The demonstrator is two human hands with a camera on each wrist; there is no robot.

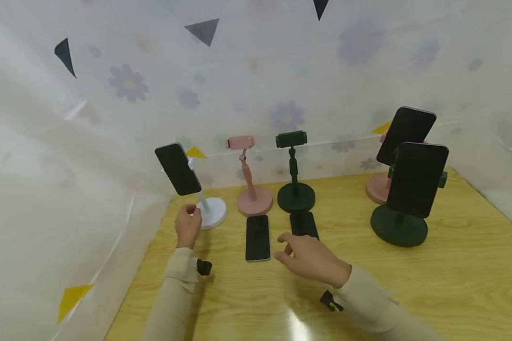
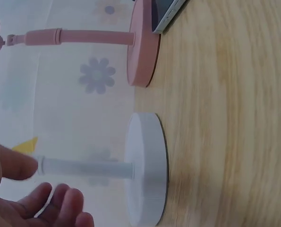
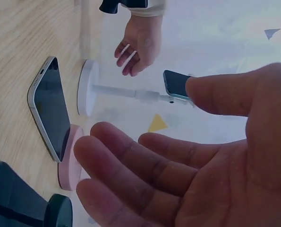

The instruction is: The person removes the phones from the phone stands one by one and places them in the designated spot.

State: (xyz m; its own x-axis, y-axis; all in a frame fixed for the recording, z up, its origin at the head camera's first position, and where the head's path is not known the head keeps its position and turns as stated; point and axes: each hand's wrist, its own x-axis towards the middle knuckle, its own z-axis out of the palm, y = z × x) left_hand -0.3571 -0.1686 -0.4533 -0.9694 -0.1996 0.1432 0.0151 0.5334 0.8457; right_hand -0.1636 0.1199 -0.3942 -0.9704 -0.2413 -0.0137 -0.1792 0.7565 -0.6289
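Note:
My left hand (image 1: 188, 225) is beside the white phone stand (image 1: 214, 213), its fingers loosely bent and a gap showing between thumb and fingers in the left wrist view. That stand carries a dark phone (image 1: 178, 169), tilted. My right hand (image 1: 311, 258) hovers over the table with thumb and fingers apart, holding nothing. Left of its fingertips a phone (image 1: 258, 238) lies screen up before the pink stand (image 1: 254, 201). Another phone (image 1: 304, 224), partly hidden by the right hand, lies before the dark green stand (image 1: 296, 196). Both of these stands have bare holders.
At the right, a second green stand (image 1: 398, 226) bears a phone (image 1: 417, 180). Behind it, another pink stand (image 1: 377, 188) holds a phone (image 1: 405, 135), partly covered. A flower-patterned sheet (image 1: 153, 113) hangs behind and left of the wooden table (image 1: 239, 303).

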